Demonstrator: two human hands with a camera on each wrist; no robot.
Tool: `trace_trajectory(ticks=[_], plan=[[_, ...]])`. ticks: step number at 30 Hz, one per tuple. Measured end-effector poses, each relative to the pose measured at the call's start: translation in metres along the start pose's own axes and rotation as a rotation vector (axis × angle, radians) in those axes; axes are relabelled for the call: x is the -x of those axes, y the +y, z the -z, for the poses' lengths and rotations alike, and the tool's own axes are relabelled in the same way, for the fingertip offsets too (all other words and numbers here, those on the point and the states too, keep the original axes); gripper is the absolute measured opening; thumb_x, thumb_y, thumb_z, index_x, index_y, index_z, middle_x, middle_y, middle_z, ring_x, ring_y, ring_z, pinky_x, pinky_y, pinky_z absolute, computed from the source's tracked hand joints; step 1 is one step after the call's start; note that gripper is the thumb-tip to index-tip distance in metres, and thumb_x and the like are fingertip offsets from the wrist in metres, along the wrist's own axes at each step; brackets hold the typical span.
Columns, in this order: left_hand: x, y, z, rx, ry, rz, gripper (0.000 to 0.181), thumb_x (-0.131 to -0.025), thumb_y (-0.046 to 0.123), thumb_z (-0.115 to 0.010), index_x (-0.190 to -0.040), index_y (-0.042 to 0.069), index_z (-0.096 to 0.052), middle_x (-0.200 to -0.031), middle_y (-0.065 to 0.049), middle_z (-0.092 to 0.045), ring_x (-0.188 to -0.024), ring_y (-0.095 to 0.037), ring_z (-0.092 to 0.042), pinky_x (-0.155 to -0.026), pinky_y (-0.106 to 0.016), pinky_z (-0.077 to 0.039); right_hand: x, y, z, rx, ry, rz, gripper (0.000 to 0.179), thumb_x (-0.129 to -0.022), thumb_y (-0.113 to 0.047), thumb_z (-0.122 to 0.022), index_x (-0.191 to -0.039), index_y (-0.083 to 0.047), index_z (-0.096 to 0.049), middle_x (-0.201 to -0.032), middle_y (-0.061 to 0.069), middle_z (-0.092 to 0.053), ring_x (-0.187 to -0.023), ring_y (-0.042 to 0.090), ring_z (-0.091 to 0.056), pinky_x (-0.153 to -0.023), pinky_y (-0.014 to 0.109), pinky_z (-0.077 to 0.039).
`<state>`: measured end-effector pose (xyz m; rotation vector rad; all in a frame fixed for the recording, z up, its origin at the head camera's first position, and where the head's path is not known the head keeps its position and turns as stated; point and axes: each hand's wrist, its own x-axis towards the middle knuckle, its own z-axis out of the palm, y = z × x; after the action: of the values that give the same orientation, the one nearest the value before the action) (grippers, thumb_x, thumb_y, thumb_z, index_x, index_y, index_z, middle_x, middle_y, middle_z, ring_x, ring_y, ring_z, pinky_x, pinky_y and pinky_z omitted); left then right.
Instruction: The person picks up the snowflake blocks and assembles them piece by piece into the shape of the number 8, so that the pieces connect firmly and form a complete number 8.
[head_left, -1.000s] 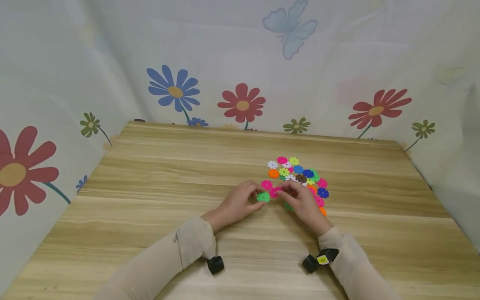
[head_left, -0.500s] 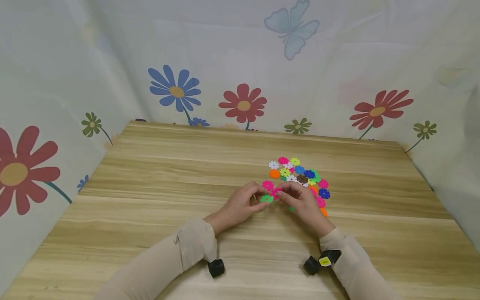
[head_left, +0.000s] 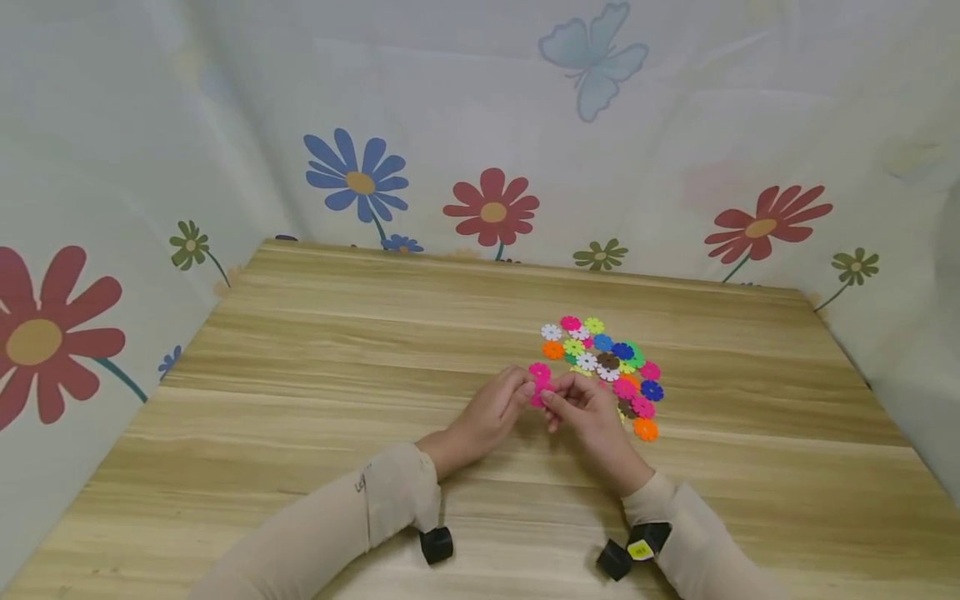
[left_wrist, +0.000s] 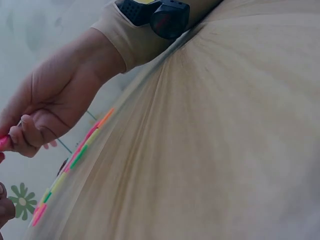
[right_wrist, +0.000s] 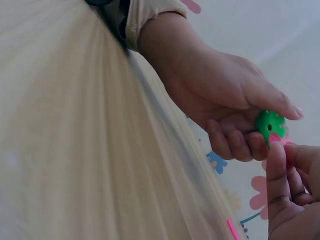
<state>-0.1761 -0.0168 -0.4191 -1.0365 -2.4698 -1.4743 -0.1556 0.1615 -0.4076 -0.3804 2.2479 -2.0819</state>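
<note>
In the right wrist view, my left hand (right_wrist: 215, 90) pinches a green notched flower disc (right_wrist: 269, 126) between thumb and curled fingers. My right hand (right_wrist: 295, 195) pinches a pink flower disc (right_wrist: 275, 138) against the green one's edge. The head view has both hands together left of the loose discs, my left hand (head_left: 491, 412) and right hand (head_left: 588, 421) almost meeting at the pink disc; the green one is hidden there. Another pink disc (head_left: 539, 372) shows just beyond the fingertips. In the left wrist view the right hand (left_wrist: 55, 95) again grips pink, with left fingertips (left_wrist: 6, 205) below.
Several loose flower discs, among them a brown one (head_left: 607, 361), a dark blue one (head_left: 652, 390) and an orange one (head_left: 645, 429), spread over the wooden table (head_left: 360, 333) beyond and right of the hands. A flower-printed cloth (head_left: 420, 108) stands behind the table.
The green disc, seen at the left fingertips earlier, has turned out of sight in the head view. The right hand has shifted slightly left and toward the body, uncovering more loose discs.
</note>
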Motion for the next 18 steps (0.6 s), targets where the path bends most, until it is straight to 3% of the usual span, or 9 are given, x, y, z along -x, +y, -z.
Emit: trace_trajectory(ticks=[7,13,18], plan=[[-0.001,-0.001,-0.002,-0.025,-0.014,0.016,0.026,-0.104,0.021,-0.039,-0.107,0.001,-0.056,-0.1,-0.011,-0.061,-0.09,-0.017,-0.057,-0.082,-0.03,-0.05,0.001,0.001,-0.003,0.03,0.012,-0.031,0.019,-0.095,-0.009,-0.059,-0.098,0.009,-0.055,-0.078,0.008,-0.061,-0.063,0.01,-0.058,-0.058,0.023,-0.054],[-0.003,-0.002,-0.001,0.033,0.017,0.104,0.031,-0.102,0.028,-0.047,-0.122,0.005,-0.053,-0.113,-0.008,-0.065,-0.098,-0.018,-0.062,-0.083,-0.029,-0.054,-0.004,0.001,0.004,0.133,0.008,-0.078,0.022,-0.095,-0.02,-0.061,-0.104,0.0,-0.062,-0.092,0.016,-0.064,-0.07,0.022,-0.061,-0.061,0.029,-0.057],[-0.004,-0.002,0.0,0.042,0.034,0.164,0.026,-0.101,0.023,-0.049,-0.119,0.005,-0.055,-0.116,-0.01,-0.064,-0.103,-0.02,-0.061,-0.09,-0.035,-0.052,-0.007,0.001,0.018,0.265,0.055,-0.061,0.022,-0.094,-0.02,-0.063,-0.106,-0.001,-0.064,-0.096,0.017,-0.066,-0.073,0.016,-0.061,-0.063,0.026,-0.055]])
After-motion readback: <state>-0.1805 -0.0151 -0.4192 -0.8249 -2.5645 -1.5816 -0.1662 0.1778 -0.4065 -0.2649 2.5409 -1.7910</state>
